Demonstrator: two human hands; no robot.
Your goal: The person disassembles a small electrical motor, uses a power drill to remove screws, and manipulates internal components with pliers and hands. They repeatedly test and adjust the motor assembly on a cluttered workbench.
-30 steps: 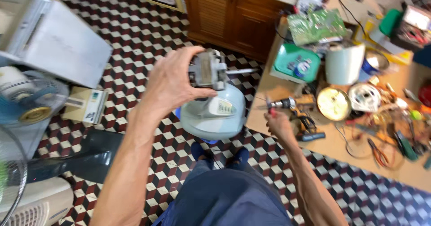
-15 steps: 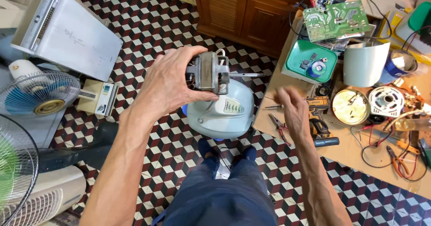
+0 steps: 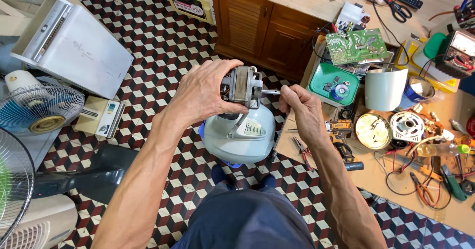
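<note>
My left hand (image 3: pixel 205 93) grips a small metal fan motor (image 3: pixel 242 85) and holds it up over a pale blue fan base (image 3: pixel 242 135) on the floor. A thin steel shaft (image 3: pixel 271 92) sticks out of the motor to the right. My right hand (image 3: pixel 303 111) pinches the end of that shaft with its fingertips. Both forearms reach in from the bottom of the view, above my dark blue trousers (image 3: pixel 247 219).
A low wooden board (image 3: pixel 391 179) at right carries pliers (image 3: pixel 302 150), a drill (image 3: pixel 341 130), a white fan housing (image 3: pixel 385 88), a green tray (image 3: pixel 332 83), a circuit board (image 3: pixel 355 46) and wires. A wooden cabinet (image 3: pixel 257 28) stands behind. Fans (image 3: pixel 39 108) and a white appliance (image 3: pixel 69 43) crowd the left.
My right hand rose from the tools on the board to the motor's shaft and took hold of its end. The left hand kept the motor up; the view shifted.
</note>
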